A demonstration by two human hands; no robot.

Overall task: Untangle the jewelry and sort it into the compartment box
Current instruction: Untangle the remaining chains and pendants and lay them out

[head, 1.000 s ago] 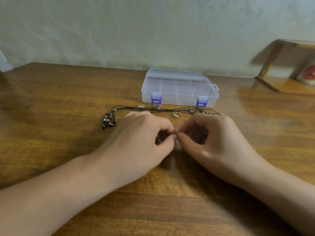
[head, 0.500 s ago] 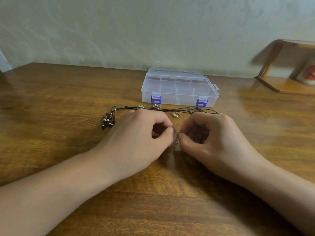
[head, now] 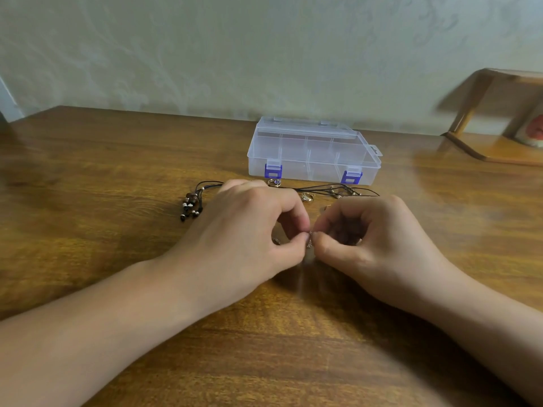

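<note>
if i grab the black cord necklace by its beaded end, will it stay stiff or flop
Likely flop: the black cord necklace lies in loose thin curves on the table. Its beaded end would probably hang and swing. It may also drag the gold ring beside it.

- Left hand (head: 246, 230): bare, no rings, no wristband (short nails).
- Right hand (head: 373, 239): bare, ringless as well.
- Both forearms uncovered to the frame's edge; no sleeve shows.

Closed clear plastic compartment box with blue latches (head: 313, 152) on the wooden table (head: 88, 177), near the wall. Just before the box: black cord necklace (head: 332, 190), beaded ends (head: 191, 205) to its left. Before the cord, left hand (head: 244, 233) and right hand (head: 373, 239), fingertips meeting on a small metal piece (head: 309, 241).
</note>
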